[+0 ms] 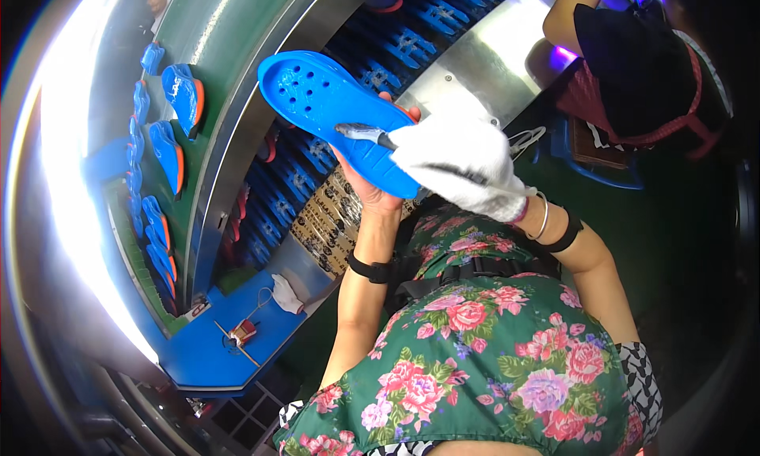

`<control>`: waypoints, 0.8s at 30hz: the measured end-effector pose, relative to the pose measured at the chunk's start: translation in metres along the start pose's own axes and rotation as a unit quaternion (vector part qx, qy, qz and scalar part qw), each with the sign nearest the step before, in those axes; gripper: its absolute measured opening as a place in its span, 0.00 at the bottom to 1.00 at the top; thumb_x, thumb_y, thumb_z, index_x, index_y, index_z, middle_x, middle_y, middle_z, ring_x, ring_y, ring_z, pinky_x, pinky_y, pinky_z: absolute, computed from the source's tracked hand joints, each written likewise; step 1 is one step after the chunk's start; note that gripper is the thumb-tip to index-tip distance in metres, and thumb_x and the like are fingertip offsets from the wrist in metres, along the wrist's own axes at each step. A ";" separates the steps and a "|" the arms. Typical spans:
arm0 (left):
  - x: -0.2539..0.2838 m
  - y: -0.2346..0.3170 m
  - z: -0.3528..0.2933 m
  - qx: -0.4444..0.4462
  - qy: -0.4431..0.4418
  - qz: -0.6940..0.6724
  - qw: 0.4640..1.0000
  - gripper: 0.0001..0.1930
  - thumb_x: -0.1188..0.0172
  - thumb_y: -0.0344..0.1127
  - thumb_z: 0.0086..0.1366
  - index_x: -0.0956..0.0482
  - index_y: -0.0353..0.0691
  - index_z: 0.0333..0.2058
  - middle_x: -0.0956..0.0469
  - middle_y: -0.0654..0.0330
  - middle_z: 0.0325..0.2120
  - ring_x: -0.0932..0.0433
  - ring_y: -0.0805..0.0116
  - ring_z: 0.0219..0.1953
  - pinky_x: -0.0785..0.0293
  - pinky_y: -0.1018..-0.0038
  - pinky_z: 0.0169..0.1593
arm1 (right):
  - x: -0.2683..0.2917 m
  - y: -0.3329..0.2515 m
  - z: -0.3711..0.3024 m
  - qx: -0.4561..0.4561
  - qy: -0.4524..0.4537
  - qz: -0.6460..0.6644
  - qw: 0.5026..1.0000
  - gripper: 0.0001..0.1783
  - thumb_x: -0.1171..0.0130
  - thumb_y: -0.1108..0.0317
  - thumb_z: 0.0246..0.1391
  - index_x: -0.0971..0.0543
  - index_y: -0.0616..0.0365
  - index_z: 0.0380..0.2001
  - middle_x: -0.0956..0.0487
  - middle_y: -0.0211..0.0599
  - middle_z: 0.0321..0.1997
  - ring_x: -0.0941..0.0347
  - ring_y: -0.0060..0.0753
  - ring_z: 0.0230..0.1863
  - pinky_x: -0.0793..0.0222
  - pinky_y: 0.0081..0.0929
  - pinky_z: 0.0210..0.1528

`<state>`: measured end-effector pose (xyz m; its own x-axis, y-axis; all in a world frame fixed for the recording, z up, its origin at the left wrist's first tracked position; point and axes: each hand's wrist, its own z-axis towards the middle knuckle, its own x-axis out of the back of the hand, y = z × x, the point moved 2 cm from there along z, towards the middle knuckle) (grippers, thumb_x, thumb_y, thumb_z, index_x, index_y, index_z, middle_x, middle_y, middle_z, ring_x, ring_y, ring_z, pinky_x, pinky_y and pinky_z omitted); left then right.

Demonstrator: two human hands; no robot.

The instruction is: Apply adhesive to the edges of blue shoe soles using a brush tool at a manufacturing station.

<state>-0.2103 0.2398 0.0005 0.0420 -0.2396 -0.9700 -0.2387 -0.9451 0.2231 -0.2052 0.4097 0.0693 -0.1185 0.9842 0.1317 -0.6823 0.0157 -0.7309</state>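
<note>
My left hand (372, 188) holds a bright blue shoe sole (332, 108) from underneath, tilted up toward the upper left, its perforated face toward me. My right hand (463, 165) wears a white cloth glove and grips a small brush (362, 131), whose wet bristle tip rests on the middle of the sole. A black band sits on each of my wrists.
A curved green conveyor (214, 131) at the left carries several blue-and-orange soles (184, 96). Racks of blue soles (293, 183) lie below it. A blue bench (237, 337) holds a white cloth and a small red object. Another person (633, 68) works at the upper right.
</note>
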 end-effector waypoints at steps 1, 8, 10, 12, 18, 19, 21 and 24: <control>0.000 0.000 0.002 -0.008 0.000 0.004 1.000 0.51 0.41 0.73 0.59 0.41 0.38 0.68 0.28 0.46 0.59 0.29 0.40 0.61 0.32 0.43 0.63 | -0.003 0.001 -0.004 0.033 -0.011 -0.028 0.999 0.16 0.30 0.75 0.46 0.13 0.55 0.42 0.14 0.39 0.44 0.17 0.37 0.44 0.22 0.34 0.46; -0.004 0.001 0.000 -0.008 0.019 0.019 1.000 0.52 0.40 0.76 0.55 0.39 0.39 0.66 0.28 0.36 0.56 0.23 0.42 0.53 0.24 0.44 0.54 | 0.002 0.002 -0.008 0.013 -0.043 0.034 0.998 0.08 0.28 0.75 0.45 0.12 0.55 0.33 0.13 0.40 0.35 0.16 0.38 0.38 0.20 0.34 0.43; -0.008 0.002 0.002 0.008 0.018 0.007 1.000 0.53 0.41 0.76 0.55 0.39 0.39 0.66 0.28 0.36 0.55 0.23 0.42 0.53 0.23 0.45 0.53 | 0.004 0.002 -0.011 0.005 -0.034 0.003 0.999 0.14 0.28 0.74 0.45 0.13 0.56 0.38 0.13 0.39 0.39 0.17 0.38 0.39 0.21 0.34 0.43; -0.014 -0.001 0.002 0.033 -0.016 0.005 0.999 0.53 0.44 0.77 0.56 0.40 0.40 0.67 0.28 0.38 0.55 0.23 0.43 0.52 0.22 0.46 0.51 | 0.000 -0.004 -0.016 0.077 -0.069 -0.045 0.994 0.17 0.27 0.74 0.45 0.14 0.54 0.42 0.13 0.37 0.41 0.17 0.38 0.40 0.22 0.35 0.44; -0.008 0.010 0.001 0.043 -0.027 0.014 0.999 0.54 0.45 0.78 0.57 0.40 0.38 0.67 0.27 0.42 0.54 0.26 0.43 0.56 0.26 0.43 0.53 | 0.005 0.000 -0.018 -0.062 -0.058 0.058 0.995 0.09 0.26 0.71 0.46 0.13 0.56 0.34 0.13 0.36 0.36 0.17 0.36 0.37 0.22 0.31 0.40; -0.016 0.008 0.002 0.038 -0.030 0.015 0.999 0.54 0.45 0.78 0.57 0.40 0.37 0.67 0.27 0.42 0.53 0.27 0.43 0.57 0.25 0.43 0.54 | 0.009 0.003 -0.018 -0.039 -0.043 0.025 0.998 0.11 0.27 0.72 0.46 0.13 0.55 0.37 0.14 0.37 0.40 0.17 0.37 0.37 0.22 0.32 0.40; -0.015 0.012 0.006 0.044 -0.026 0.025 0.998 0.55 0.44 0.78 0.56 0.42 0.35 0.67 0.27 0.41 0.54 0.26 0.43 0.56 0.24 0.43 0.53 | 0.007 -0.002 -0.018 0.068 -0.092 -0.030 0.993 0.15 0.29 0.74 0.46 0.14 0.54 0.41 0.14 0.37 0.44 0.18 0.38 0.38 0.22 0.33 0.40; -0.010 0.017 0.007 0.059 -0.030 0.056 0.996 0.58 0.41 0.76 0.55 0.46 0.34 0.69 0.28 0.39 0.56 0.24 0.41 0.54 0.20 0.44 0.51 | 0.002 -0.014 -0.028 -0.004 -0.142 0.038 0.989 0.13 0.29 0.75 0.47 0.13 0.53 0.39 0.14 0.36 0.39 0.18 0.37 0.37 0.22 0.32 0.39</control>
<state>-0.2212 0.2273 0.0133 -0.0491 -0.3255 -0.9443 -0.3511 -0.8794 0.3214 -0.1752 0.4167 0.0609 -0.3671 0.8936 0.2583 -0.6583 -0.0534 -0.7509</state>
